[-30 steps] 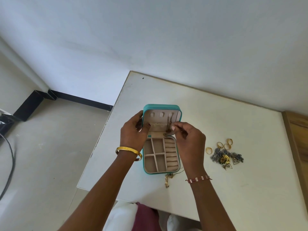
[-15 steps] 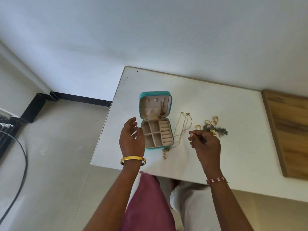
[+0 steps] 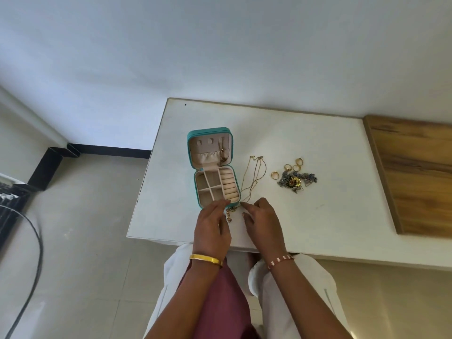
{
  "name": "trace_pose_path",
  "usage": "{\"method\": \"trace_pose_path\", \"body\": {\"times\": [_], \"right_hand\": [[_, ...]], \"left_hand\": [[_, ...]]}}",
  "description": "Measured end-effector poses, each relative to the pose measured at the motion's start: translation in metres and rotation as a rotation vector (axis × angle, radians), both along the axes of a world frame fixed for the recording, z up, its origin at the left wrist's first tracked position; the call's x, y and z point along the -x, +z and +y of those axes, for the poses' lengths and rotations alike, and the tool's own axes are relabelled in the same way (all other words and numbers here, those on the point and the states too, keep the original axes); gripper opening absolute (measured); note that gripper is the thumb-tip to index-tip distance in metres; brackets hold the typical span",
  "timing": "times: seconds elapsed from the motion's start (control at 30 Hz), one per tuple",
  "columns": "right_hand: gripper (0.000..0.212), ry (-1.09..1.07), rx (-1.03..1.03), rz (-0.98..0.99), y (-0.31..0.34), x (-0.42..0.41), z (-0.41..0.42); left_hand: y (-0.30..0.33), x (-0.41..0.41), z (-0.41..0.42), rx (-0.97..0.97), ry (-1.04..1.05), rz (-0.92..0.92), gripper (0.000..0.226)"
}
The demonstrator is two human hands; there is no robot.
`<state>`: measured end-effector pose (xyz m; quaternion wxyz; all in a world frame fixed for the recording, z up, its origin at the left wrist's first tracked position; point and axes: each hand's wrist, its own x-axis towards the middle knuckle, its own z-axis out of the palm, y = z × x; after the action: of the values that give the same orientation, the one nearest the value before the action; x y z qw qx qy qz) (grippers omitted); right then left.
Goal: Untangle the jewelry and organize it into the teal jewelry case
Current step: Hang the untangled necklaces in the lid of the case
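A: What fills the middle of the frame?
B: A white rectangular table [image 3: 318, 216], with a wooden board [image 3: 415, 172] at right.
A: And the teal zip-up jewelry case [image 3: 212, 167]?
B: Open, left of centre, lid upright, one chain hanging inside the lid.
A: The hands?
B: Below the case. The left hand [image 3: 212, 228] has straight fingers touching the case's near edge. The right hand [image 3: 263, 223] has loosely spread fingers, index tip at the thin gold chains [image 3: 253, 179] lying just right of the case.
A: Further right?
B: A tangled silver-and-gold jewelry pile [image 3: 297, 181], with gold rings [image 3: 292, 166] along its upper left.
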<state>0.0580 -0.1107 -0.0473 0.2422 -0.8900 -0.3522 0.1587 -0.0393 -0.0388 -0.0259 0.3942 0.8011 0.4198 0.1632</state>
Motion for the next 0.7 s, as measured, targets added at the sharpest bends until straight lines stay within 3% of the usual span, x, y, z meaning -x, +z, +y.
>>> {"method": "trace_pose_path", "body": {"times": [0.2, 0.43, 0.57, 0.7], "right_hand": [[0.034, 0.049, 0.078, -0.053, 0.0, -0.004, -0.017], [0.021, -0.009, 0.051, -0.069, 0.004, -0.011, -0.031], [0.031, 0.029, 0.026, -0.072, 0.001, -0.009, -0.022], [0.02, 0.1, 0.067, -0.215, -0.003, -0.005, -0.012]], "left_hand": [[-0.007, 0.001, 0.003, -0.065, -0.166, 0.123, 0.046], [-0.011, 0.0, 0.006, -0.085, -0.164, 0.164, 0.048], [-0.01, 0.0, 0.007, -0.083, -0.17, 0.169, 0.048], [-0.011, 0.001, 0.009, -0.1, -0.169, 0.172, 0.048]]}}
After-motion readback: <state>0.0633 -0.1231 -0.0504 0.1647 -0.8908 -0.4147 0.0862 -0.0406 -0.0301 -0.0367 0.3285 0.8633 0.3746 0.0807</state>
